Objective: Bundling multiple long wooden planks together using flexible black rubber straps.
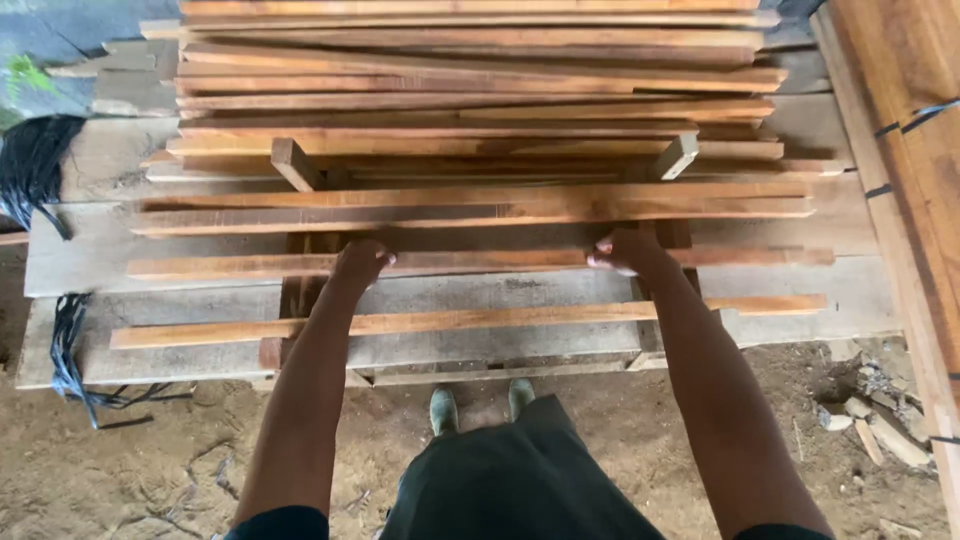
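Gripped, at mid-frame, one long reddish-brown wooden slat (480,262) lying crosswise on grey weathered planks (860,290): left hand (360,262) curled over it left of centre, right hand (625,250) clamped on it right of centre. Stacked above, across the upper frame, more reddish slats (470,80).

Black straps (30,165) hang left; wood scraps (880,425) litter the dirt floor (150,480).
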